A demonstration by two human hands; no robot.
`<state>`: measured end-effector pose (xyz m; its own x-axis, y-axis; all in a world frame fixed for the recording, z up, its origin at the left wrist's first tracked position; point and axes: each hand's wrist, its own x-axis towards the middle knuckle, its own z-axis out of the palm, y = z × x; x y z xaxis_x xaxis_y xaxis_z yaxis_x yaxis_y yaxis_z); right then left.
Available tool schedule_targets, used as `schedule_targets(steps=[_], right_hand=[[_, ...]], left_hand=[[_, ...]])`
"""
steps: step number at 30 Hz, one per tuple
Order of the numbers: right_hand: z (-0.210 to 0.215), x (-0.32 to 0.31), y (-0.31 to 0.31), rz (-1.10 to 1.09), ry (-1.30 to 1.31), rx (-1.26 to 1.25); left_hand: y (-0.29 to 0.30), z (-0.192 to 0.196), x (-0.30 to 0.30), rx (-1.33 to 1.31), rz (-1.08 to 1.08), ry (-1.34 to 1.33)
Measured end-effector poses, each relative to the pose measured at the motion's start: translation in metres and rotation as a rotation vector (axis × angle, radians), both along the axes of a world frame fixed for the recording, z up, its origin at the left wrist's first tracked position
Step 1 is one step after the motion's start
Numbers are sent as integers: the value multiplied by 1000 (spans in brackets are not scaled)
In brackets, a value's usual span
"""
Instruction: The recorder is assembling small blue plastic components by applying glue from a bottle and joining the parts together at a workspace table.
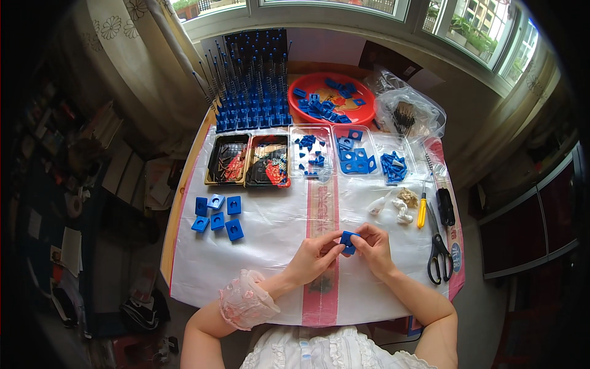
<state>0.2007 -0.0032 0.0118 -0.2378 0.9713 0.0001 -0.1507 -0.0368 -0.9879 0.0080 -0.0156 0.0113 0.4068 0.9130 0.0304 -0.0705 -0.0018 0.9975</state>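
Note:
Between my two hands, over the middle of the table, is a small blue plastic square piece [348,242] with a hole in it. My left hand [318,253] pinches its left side with thumb and forefinger. From the other side my right hand [372,247] grips it, thumb on its face. Fingers cover part of the piece. Several similar blue square pieces with round holes [233,205] lie on the white sheet to the left. Beyond my hands, a clear tray holds more flat blue pieces with holes [347,166].
Black trays [248,161] of small metal parts stand beside clear trays of blue cones [393,167]. Behind are a red basin [370,118], a plastic bag [424,111] and rows of upright spring-stemmed blue pieces [252,114]. At right lie a yellow-handled screwdriver [422,212] and scissors [439,252].

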Motion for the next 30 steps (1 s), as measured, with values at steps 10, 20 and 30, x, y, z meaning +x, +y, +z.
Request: schedule_targets(steps=[10,20,30], right_hand=[[-1,2,0,7,5,-10],[-2,3,-1,16,16,14],[-4,5,0,24,26,8]], left_hand=[[1,-1,1,25,2,-2],[1,0,1,11,-14,50],[1,3,1,5,-14,53]])
